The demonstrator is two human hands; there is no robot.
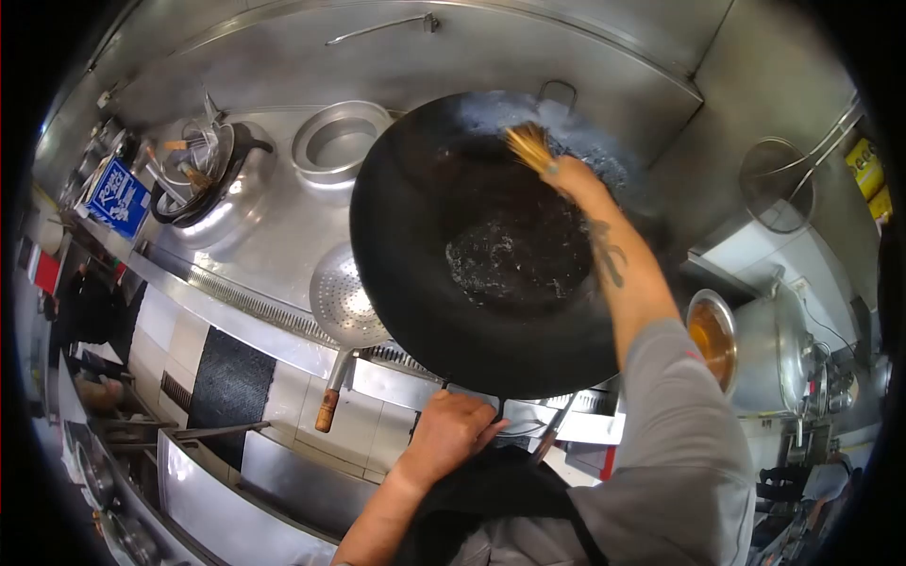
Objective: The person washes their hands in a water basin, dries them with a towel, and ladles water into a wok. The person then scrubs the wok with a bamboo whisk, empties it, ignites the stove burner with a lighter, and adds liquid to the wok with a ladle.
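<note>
A large black wok (406, 311) sits tilted over the range, with a bubbly pool of water in its bottom and wet, foamy streaks on its far wall. My right hand (572, 177) is closed on a bamboo wok brush (528, 146); its splayed bristles meet the upper far side of the wok's inside. At the near rim, my left hand (455, 426) is wrapped round the wok's near loop handle (501, 407), partly hidden by the fingers. The far loop handle (559, 92) is free. Left of the wok lies a perforated strainer ladle (345, 297) with a wooden grip.
On the steel counter (274, 141) stand a round metal pan (316, 151) and a pot (222, 212) holding utensils, beside a blue box (118, 200). To the right are a bowl of orange liquid (713, 335), a big pot (766, 354) and a wire skimmer (779, 184).
</note>
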